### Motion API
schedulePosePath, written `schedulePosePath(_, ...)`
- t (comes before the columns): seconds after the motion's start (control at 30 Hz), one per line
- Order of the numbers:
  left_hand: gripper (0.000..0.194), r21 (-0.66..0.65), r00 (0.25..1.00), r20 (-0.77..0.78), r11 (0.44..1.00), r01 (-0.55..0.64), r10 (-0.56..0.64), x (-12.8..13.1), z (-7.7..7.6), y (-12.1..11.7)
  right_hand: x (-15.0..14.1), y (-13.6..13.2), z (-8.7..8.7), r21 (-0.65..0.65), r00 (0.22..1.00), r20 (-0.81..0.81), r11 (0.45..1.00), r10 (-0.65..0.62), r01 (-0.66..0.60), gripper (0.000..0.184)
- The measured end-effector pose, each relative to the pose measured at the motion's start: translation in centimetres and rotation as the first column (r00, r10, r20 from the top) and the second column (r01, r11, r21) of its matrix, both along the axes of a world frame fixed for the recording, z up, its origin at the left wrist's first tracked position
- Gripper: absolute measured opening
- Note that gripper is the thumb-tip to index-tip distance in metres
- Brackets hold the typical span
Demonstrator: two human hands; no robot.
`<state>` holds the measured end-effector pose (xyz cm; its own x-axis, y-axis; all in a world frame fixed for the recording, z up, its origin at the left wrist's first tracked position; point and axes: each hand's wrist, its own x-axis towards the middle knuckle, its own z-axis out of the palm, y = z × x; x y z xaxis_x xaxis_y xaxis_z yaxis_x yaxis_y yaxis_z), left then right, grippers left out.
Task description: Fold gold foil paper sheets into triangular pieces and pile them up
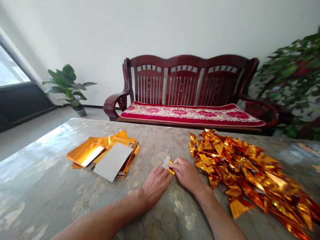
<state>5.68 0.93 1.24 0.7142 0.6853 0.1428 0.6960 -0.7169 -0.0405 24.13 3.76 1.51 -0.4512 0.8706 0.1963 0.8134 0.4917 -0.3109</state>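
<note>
A small sheet of gold foil paper [171, 162], partly folded with its whitish back showing, lies on the table between my hands. My left hand [157, 181] presses on its near left side with fingers bent and closed. From the right, my right hand [186, 171] pinches the gold edge. To the left sits a loose stack of flat gold foil sheets [87, 150], with one sheet white side up [113, 161] on top. A large heap of folded gold foil pieces [232, 160] spreads along the right of the table.
The table [100, 206] has a patterned, glossy cover. Behind it stands a dark red wooden bench [183, 80] with a red floral cushion [190, 115]. Potted plants stand at the left [70, 86] and right [292, 80]. A clear plastic bag [300, 151] lies at the table's right.
</note>
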Motion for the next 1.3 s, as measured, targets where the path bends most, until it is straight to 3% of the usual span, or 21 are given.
schedulePosePath(0.23, 0.007, -0.017, 0.996, -0.035, 0.996, -0.084, 0.083, -1.7, 0.5, 0.9, -2.1, -1.6, 0.7, -0.004, 0.997, 0.041, 0.998, -0.06, 0.06, 0.03)
schedulePosePath(0.43, 0.037, 0.155, 0.978, 0.001, 0.966, -0.208, 0.211, 0.2, 0.1, -0.9, -1.8, -1.0, -0.2, -0.113, 0.981, -0.149, 0.987, -0.126, 0.11, 0.044)
schedulePosePath(0.73, 0.053, 0.168, 0.968, 0.006, 0.954, -0.247, 0.25, 0.9, -0.5, -1.6, -0.9, -0.1, -0.3, -0.227, 0.943, -0.278, 0.966, -0.183, 0.12, 0.04)
schedulePosePath(1.03, 0.029, 0.107, 0.966, 0.026, 0.96, -0.26, 0.259, 0.7, -0.3, -1.6, -1.3, -0.1, -0.7, -0.258, 0.914, -0.308, 0.948, -0.263, 0.186, 0.043)
schedulePosePath(1.3, 0.021, 0.129, 0.958, 0.041, 0.949, -0.287, 0.285, 0.9, -0.8, -1.4, -0.3, 0.0, -1.6, -0.068, 0.881, -0.332, 0.94, -0.337, 0.334, 0.038)
